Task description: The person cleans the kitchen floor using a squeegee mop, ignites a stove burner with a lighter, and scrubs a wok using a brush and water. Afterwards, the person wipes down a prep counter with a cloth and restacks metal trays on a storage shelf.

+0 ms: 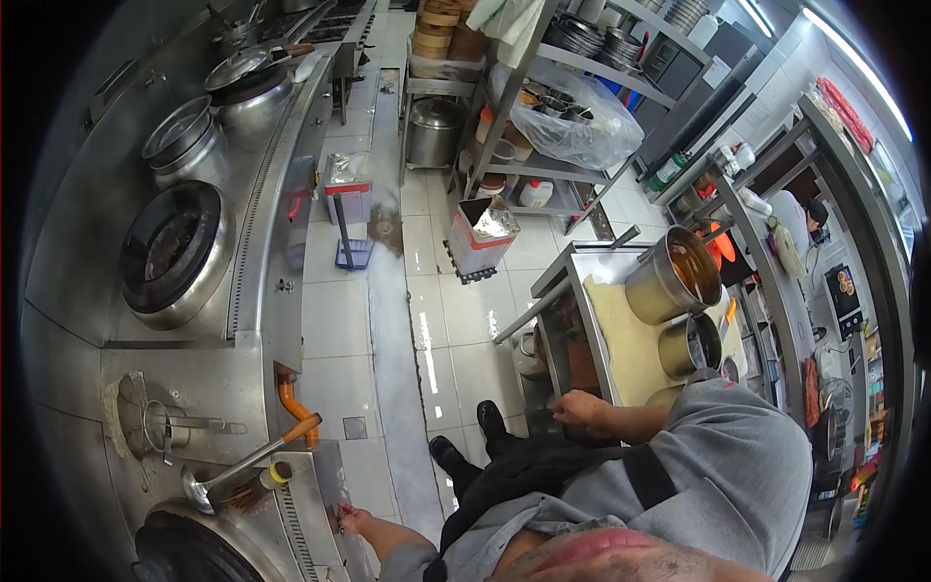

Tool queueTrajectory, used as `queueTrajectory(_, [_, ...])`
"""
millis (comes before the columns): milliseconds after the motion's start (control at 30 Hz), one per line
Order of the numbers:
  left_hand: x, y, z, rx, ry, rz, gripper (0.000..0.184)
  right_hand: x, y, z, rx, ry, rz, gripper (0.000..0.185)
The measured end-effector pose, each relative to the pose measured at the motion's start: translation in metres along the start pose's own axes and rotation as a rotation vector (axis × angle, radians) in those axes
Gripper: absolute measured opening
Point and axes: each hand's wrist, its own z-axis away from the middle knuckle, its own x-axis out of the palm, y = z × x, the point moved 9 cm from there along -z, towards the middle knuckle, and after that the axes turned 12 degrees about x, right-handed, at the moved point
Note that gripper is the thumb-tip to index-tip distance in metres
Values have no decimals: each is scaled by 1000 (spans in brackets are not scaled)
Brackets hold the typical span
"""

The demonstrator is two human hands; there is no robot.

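My left hand (354,519) is at the steel front panel of the wok range, its fingers closed around what looks like a control knob, mostly hidden by them. On the range top above it rests a ladle (201,488) with a wooden handle, beside a yellow-rimmed container (277,475). A large dark wok (184,548) sits at the lower left. My right hand (579,407) hangs by the near edge of the steel side table (606,364), fingers curled, with nothing visible in them.
A tall pot of orange-brown liquid (659,286) and a smaller pot (684,347) stand on the side table. Ahead on the tiled floor are a square tin (480,242) and a blue dustpan (355,254). Another wok (175,247) sits farther along the range. A person (813,215) is beyond the right shelving.
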Motion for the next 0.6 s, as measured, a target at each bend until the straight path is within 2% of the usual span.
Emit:
queueTrajectory(67, [-1, 6, 1, 4, 32, -22, 24, 3, 6, 0, 60, -22, 54, 27])
queueTrajectory(267, [5, 5, -10, 98, -140, -174, 29, 5, 8, -7, 2, 1, 15, 26])
queueTrajectory(333, [1, 3, -9, 41, -79, -82, 31, -1, 4, -5, -9, 2, -7, 26])
queueTrajectory(367, [-2, 2, -6, -27, -52, -140, 32, -5, 2, -5, -23, 11, -19, 26])
queueTrajectory(433, [4, -18, -8, -201, -319, 18, 31, -12, 4, -5, -59, 70, -35, 24])
queueTrajectory(467, [11, -2, 12, 134, -527, -546, 39, -13, 12, -7, -32, 104, -70, 25])
queueTrajectory(500, [20, -21, 25, 77, -687, -383, 52, -13, 19, -7, -27, 115, -109, 25])
queueTrajectory(533, [3, -50, 57, -392, -303, -369, 60, -18, 23, -9, -19, 139, -146, 26])
queueTrajectory(567, [31, -48, 121, -408, -611, -542, 55, -24, 23, -10, -14, 153, -186, 26])
queueTrajectory(600, [39, -82, 141, -563, -645, -748, 50, -39, 27, -7, -11, 226, -289, 22])
